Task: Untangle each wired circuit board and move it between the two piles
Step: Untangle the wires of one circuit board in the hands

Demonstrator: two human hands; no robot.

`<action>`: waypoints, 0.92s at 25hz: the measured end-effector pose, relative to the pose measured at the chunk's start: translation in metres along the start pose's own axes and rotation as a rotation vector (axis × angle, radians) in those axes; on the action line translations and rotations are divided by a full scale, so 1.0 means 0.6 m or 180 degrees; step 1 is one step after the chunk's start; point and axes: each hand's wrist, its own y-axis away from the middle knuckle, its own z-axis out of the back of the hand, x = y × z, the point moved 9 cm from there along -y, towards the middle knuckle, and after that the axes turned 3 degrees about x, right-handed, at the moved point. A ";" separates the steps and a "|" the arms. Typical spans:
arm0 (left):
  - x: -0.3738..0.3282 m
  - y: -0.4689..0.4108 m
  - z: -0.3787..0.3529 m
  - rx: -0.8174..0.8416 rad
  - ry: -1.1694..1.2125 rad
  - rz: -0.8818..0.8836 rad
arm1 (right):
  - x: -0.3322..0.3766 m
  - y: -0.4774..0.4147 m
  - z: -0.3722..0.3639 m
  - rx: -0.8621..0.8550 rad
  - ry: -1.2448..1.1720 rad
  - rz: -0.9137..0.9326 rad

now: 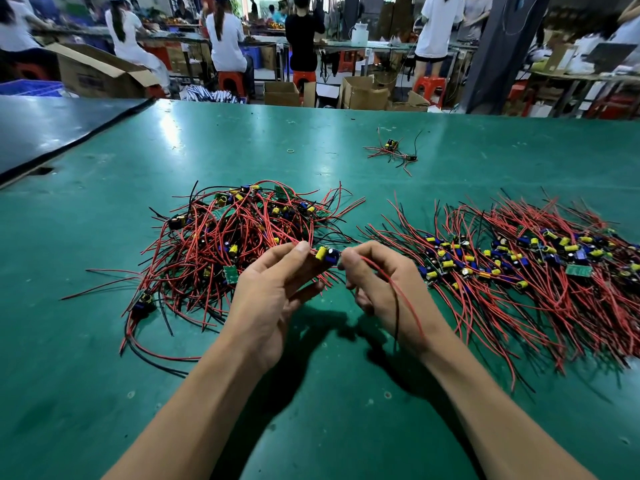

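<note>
Though the straightened pile (519, 271) rivals the tangled pile (225, 237), seemingly half remains; left grip (273, 292) and right grip (377, 289) pinch one circuit board (327, 256) by its wires.

We can read no words or numbers here. The brown cardboard box (104, 76) at the back left has a dark mark on its side, but it is too blurry for us to read. A little green board (578, 270) in the right pile (502, 289) on the counter (311, 393) has pale marks on it. Another green board (229, 273) in the left pile (214, 237) has some too. They are too tiny for us to tell what they say.
</note>
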 end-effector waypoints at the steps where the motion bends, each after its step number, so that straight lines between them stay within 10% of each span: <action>1: 0.003 -0.001 -0.002 0.0073 0.0077 0.0043 | 0.001 -0.002 0.002 -0.0096 -0.0188 0.0004; 7: 0.033 0.015 -0.048 0.0847 0.0486 0.0747 | -0.010 -0.006 0.006 0.0008 -0.1778 -0.0546; 12: 0.061 0.034 -0.065 0.1164 0.0084 0.1453 | -0.031 0.010 -0.016 0.0740 -0.1647 -0.1086; 23: 0.056 0.015 -0.046 0.0776 -0.0180 0.0624 | -0.053 0.003 -0.013 0.0651 -0.1457 -0.1314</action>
